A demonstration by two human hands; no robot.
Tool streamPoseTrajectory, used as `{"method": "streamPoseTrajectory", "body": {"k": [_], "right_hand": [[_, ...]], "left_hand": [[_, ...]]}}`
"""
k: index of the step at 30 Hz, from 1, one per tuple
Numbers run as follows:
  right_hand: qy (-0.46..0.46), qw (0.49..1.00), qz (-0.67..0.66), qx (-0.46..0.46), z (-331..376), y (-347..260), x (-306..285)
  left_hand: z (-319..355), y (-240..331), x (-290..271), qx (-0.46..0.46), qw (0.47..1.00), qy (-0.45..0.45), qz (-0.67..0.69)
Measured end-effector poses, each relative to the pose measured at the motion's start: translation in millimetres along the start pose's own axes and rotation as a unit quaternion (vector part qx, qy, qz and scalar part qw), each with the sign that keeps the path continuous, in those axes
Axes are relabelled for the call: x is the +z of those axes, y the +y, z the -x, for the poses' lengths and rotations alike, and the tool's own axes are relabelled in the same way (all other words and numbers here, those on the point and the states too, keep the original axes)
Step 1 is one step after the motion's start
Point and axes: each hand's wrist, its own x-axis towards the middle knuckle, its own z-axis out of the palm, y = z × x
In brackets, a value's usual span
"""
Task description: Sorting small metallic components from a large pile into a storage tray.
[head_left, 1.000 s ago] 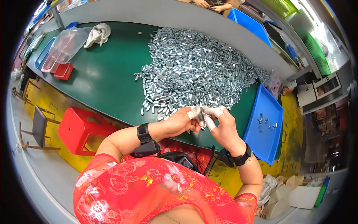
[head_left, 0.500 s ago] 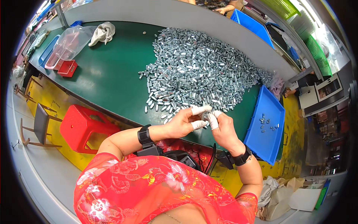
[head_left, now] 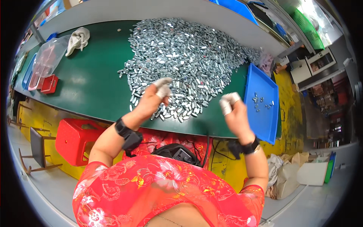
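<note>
The person stood at a long green table and both hands were raised above its near edge, well apart from each other. The left hand hovered over the near border of a big heap of small silver metal parts. Its fingertips wore white covers and were pinched together, but I could not tell if a part was between them. The right hand was half closed, also with white covers on the fingertips. It was over the table edge, just beside a blue tray. If it held something, this was hidden from me.

The heap spread across the middle of the table, from the far side down to the near edge. In the blue tray, which lay at the right end of the table, there were only a few small metal parts, loose on the bottom.

Each wrist carried a black band. At the left end of the table lay a white cloth, a clear plastic bag and a small red box. A red plastic stool stood on the floor under the table, near the person's left arm.
</note>
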Motion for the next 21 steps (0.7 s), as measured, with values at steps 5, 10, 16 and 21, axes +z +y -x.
{"method": "streamPoseTrajectory", "body": {"k": [5, 10, 16, 21], "right_hand": [[0.14, 0.942, 0.28, 0.118, -8.2, 163.4, -54.7], [0.123, 0.918, 0.322, 0.194, -0.3, 164.8, -31.3], [0.14, 0.938, 0.283, 0.141, 27.9, 171.2, -25.9], [0.127, 0.919, 0.366, 0.08, 24.2, 139.3, -26.3]], "left_hand": [[9.5, -28.9, -25.0, -0.022, 0.997, 0.043, 0.054], [27.1, -39.0, -29.0, -0.049, 0.989, 0.091, 0.106], [29.9, -46.1, -25.7, -0.065, 0.987, 0.092, 0.119], [26.0, -42.6, -18.4, -0.079, 0.985, 0.08, 0.129]]}}
